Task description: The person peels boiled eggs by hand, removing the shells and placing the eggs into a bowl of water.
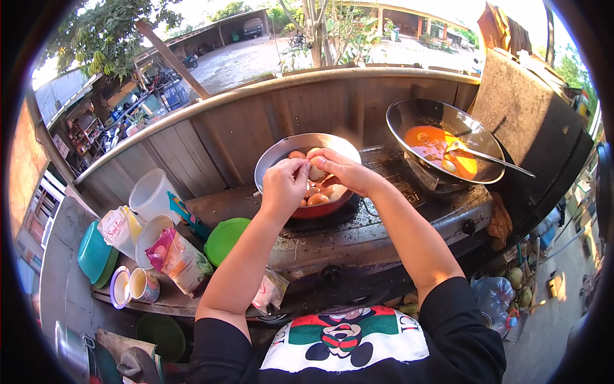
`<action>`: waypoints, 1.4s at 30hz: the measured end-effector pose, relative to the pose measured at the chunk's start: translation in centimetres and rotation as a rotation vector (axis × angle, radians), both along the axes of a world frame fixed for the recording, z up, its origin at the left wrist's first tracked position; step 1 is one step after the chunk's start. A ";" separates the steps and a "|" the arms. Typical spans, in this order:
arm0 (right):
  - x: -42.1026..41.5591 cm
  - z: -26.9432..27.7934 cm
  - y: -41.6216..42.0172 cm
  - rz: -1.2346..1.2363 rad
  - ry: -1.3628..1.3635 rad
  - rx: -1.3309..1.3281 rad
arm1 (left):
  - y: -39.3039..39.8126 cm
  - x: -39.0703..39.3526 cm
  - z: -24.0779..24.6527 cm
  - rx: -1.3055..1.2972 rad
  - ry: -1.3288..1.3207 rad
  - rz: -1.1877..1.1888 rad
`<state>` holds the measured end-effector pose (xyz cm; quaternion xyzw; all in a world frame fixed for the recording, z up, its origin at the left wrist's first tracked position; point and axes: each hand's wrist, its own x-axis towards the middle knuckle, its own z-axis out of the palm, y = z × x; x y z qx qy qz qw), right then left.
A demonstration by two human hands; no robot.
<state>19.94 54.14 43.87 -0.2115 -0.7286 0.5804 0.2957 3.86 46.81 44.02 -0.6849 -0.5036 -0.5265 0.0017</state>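
Note:
Both hands meet over a round metal pan (336, 140) with a red outside. Between them is an egg (317, 174), pale where its shell is off. My right hand (349, 172) holds the egg from the right side. The fingertips of my left hand (286, 185) are pinched together against its left side; whether they grip a piece of shell cannot be seen. Brown eggs (318, 198) and bits of shell lie in the pan below. To the right, a wok (484, 129) holds orange-red sauce (431, 139) with an egg (448, 166) and a metal ladle (499, 160) in it.
The pan and wok stand on a stained gas stove (336, 254). At left are a clear plastic tub (152, 192), food packets (180, 259), a green lid (225, 240), an opened cup (144, 285) and a teal container (96, 252). A metal wall (240, 129) runs behind.

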 end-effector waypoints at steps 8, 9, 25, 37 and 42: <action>0.3 0.3 -0.5 0.071 0.096 -0.102 | 0.2 -0.4 -0.1 0.126 0.073 0.060; 0.3 0.3 -0.5 0.064 0.109 -0.110 | 0.5 -0.8 -0.3 0.114 0.071 0.075; 0.4 -0.1 -0.6 0.020 0.204 -0.028 | 1.2 0.0 -1.1 -0.420 -0.758 -0.416; 0.2 -0.2 -0.8 -0.066 0.161 0.068 | 1.9 0.6 -1.8 -0.129 -0.348 0.016; 0.4 -0.1 -1.0 -0.025 0.212 -0.038 | 2.3 -0.3 -2.1 -0.149 -0.260 0.012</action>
